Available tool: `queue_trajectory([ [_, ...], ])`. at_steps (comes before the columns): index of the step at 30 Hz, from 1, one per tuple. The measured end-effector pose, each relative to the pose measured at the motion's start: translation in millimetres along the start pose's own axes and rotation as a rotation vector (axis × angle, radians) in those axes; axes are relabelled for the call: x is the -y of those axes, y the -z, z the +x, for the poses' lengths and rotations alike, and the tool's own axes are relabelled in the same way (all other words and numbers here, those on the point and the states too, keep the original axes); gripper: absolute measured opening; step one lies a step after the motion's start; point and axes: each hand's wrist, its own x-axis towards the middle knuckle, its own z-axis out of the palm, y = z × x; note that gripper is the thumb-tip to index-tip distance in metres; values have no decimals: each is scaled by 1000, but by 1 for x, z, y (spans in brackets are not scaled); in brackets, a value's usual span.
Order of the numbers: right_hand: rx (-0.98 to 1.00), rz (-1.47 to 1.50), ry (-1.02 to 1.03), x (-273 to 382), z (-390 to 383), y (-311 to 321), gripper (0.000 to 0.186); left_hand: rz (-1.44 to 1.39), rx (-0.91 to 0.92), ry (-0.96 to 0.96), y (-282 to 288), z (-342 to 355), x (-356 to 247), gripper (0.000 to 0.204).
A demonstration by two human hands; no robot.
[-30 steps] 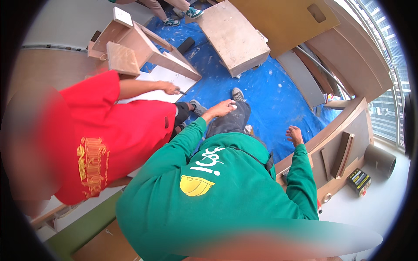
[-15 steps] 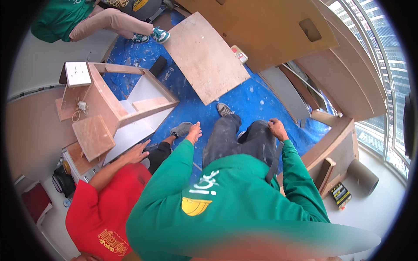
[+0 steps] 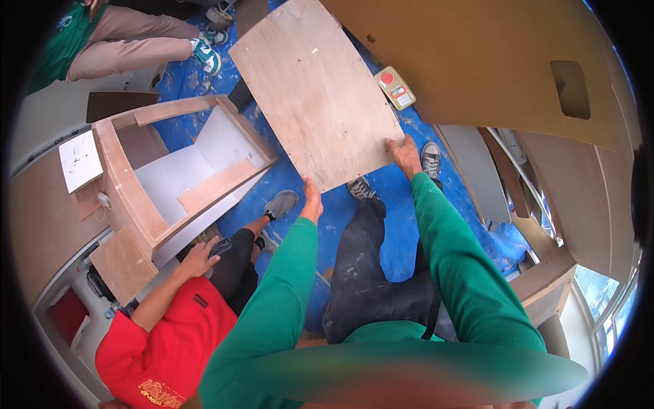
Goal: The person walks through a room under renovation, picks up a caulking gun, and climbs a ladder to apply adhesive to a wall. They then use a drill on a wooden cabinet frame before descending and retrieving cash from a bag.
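Note:
A pale plywood panel (image 3: pixel 320 95) with scuffs and small holes stretches away in front of me above the blue sheeting. My right hand (image 3: pixel 407 157) is closed on its near right corner, thumb on the upper face. At the near left corner, my left hand (image 3: pixel 312 200) grips the edge, its fingers partly hidden by the panel. Close to my right hand, beyond the panel's right edge, stands a tan plastic can (image 3: pixel 395 88) with a red cap.
An open wooden cabinet frame (image 3: pixel 184 170) stands left. A person in a red shirt (image 3: pixel 170 334) is beside me, one hand near a dark object. Another person's legs (image 3: pixel 136 41) show far left. A large brown board (image 3: pixel 490 61) leans right. Blue sheeting (image 3: pixel 392 232) covers the floor.
Both my hands have reached forward from near my body and taken hold of the panel's near corners. My view has shifted, and the panel appears closer.

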Motion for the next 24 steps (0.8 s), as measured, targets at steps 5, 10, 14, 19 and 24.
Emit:
queue_trajectory([
  [5, -42, 38, -26, 5, -32, 12, 98, 14, 18, 52, -3, -4, -5, 100],
  [10, -131, -118, 57, -2, -21, 7, 98, -116, -93, 5, -16, -50, -21, 98],
  [14, -19, -28, 51, 2, -3, 40, 100, 77, -221, -236, -17, -136, -46, 87],
  [19, 160, -141, -23, 17, 0, 78, 103, 192, -292, -644, -22, -249, -65, 55],
  [24, 261, 196, 91, 149, -88, 102, 101, 195, -269, -900, -53, -330, -73, 65],
])
